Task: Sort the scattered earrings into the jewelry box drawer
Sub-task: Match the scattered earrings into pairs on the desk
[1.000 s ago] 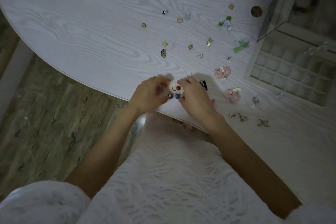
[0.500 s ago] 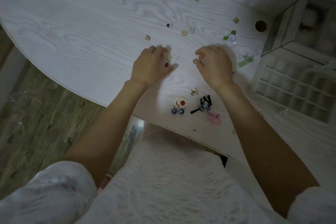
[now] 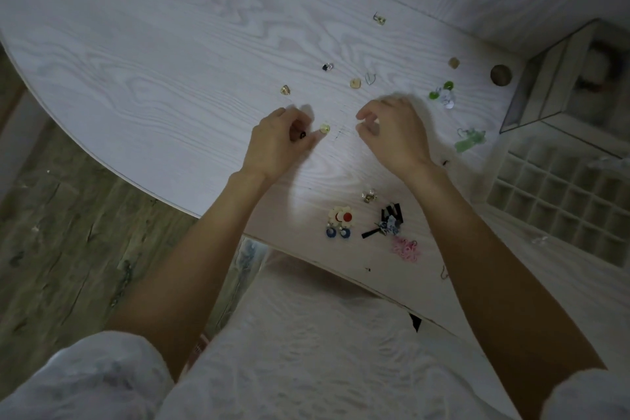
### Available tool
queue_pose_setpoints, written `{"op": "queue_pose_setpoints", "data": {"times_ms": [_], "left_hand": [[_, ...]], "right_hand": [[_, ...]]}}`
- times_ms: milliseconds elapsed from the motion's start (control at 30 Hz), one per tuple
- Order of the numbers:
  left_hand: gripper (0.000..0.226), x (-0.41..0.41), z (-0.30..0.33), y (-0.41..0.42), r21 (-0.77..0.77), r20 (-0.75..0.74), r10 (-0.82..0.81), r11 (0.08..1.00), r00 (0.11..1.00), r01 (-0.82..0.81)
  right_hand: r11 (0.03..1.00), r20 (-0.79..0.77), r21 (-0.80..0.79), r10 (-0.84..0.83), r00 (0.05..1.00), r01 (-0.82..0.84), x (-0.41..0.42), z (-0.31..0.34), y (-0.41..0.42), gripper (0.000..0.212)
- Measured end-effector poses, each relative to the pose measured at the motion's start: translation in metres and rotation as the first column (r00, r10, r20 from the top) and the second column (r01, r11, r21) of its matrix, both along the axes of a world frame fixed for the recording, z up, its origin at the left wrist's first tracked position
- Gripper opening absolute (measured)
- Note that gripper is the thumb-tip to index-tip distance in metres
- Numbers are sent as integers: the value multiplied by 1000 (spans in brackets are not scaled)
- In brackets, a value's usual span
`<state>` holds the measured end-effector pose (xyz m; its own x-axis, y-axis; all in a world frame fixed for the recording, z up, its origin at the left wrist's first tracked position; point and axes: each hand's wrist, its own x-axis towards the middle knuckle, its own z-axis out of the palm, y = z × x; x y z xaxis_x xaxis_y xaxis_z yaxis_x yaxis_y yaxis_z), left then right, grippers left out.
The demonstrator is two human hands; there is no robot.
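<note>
The jewelry box drawer [image 3: 559, 194] runs off the right edge; its compartments blur. What the right hand [image 3: 395, 135] pinches is unreadable.

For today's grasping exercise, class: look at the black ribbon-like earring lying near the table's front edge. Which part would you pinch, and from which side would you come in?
Probably pinch the black ribbon earring at its bunched middle, where the strips meet, coming straight down from above. It lies flat on the table, with the pink earring and gold stud close by, so a sideways approach could knock them.
</note>
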<state>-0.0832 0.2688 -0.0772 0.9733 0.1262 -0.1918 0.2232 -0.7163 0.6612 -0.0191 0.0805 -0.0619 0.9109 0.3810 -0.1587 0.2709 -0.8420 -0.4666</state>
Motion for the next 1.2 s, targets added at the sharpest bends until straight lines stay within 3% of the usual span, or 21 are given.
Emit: {"op": "queue_pose_setpoints", "data": {"times_ms": [200, 433, 600, 767, 900, 1200], "left_hand": [[26, 9, 1, 4, 57, -3, -39, 998, 999, 39], [18, 37, 14, 10, 47, 17, -26, 999, 1000, 25], [22, 38, 20, 19, 42, -28, -41, 998, 999, 42], [36, 17, 13, 9, 66, -52, -188, 979, 981, 191], [40, 9, 3, -2, 115, -35, -192, 974, 981, 195], [15, 11, -1, -22, 265, 63, -115, 960, 991, 95]], "right_hand": [[998, 84, -28, 55, 995, -53, 49, -2, 21, 23], [994, 116, -38, 104, 988, -100, 48, -13, 23, 15], [982, 130, -34, 191, 973, -188, 24, -12, 19, 14], [987, 94, 34, 151, 984, -155, 7, -15, 13, 18], [988, 91, 59, 137, 986, -143, 5, -17, 9, 19], [991, 99, 56, 112, 989, -118, 6, -16, 1, 20]]}}
